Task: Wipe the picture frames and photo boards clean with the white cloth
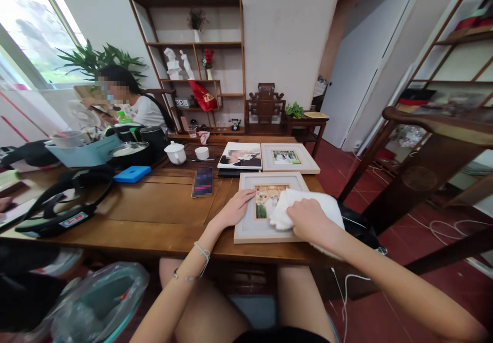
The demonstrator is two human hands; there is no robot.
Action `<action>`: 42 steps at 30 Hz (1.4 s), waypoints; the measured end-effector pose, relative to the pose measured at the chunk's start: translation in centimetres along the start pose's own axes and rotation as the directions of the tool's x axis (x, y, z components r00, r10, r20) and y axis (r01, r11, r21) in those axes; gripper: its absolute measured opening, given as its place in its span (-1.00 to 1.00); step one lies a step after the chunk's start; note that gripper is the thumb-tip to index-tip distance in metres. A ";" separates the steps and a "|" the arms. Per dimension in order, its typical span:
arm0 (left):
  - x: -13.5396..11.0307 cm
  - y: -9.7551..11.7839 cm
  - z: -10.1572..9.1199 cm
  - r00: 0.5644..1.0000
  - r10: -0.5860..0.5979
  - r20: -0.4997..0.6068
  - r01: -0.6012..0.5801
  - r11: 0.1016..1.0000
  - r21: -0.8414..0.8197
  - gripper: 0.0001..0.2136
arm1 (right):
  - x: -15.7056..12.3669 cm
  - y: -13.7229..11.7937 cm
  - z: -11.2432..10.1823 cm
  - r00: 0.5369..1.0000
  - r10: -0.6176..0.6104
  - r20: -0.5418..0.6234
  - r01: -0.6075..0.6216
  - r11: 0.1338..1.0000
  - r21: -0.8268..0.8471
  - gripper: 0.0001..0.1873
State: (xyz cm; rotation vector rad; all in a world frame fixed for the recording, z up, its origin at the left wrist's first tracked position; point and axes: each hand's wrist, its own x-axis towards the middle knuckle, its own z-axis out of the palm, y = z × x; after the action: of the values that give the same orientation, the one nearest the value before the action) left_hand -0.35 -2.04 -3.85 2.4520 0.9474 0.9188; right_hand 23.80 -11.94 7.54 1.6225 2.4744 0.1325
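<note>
Picture frame (269, 229), pale wood with a white mat, lying face up at the near edge of the wooden table (169, 213), directly before my lap. My left hand (239, 207) rests across the frame's left side, fingers extended over the mat and reaching the edge of the inset photo (262, 203); they lie spread on the surface rather than curled round an object. My right hand (307, 217) is clenched on a bunched white cloth (325, 203), pressing it against the frame's right half. The cloth covers part of the photo and mat, and its loose end extends past the frame's right edge.

Just beyond, a second frame (309, 164) of the same kind lies flat, also face up. To its left, a white-edged photo panel (242, 163) sits on a dark, flat item. Farther left are a phone (203, 182), lying on the table, a small white cup (202, 153) and a white lidded cup (175, 154). A blue box (133, 174) lies near a black headband-like device (65, 207). At far left, another person (148, 111) in a white top sits beyond the table's clutter.
</note>
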 end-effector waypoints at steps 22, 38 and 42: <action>0.1 -0.2 -0.4 0.998 0.033 0.048 -0.033 0.999 0.001 -0.46 | 9.7 7.4 4.9 0.954 0.021 -0.298 0.032 0.985 0.170 -0.35; 0.2 -0.1 -0.5 0.998 0.025 0.065 -0.024 1.000 -0.015 -0.48 | 1.9 3.6 3.6 0.959 -0.178 -0.219 0.229 0.945 0.235 -0.42; 0.2 -0.1 -0.6 0.996 0.035 0.076 -0.034 0.999 -0.019 -0.46 | 5.6 6.6 5.7 0.956 -0.001 -0.293 0.066 0.975 0.211 -0.32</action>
State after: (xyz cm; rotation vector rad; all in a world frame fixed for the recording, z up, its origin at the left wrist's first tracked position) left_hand -0.76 -1.78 -3.37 2.4767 0.8697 0.8347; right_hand 28.75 -4.33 2.50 1.7562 2.8257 0.1048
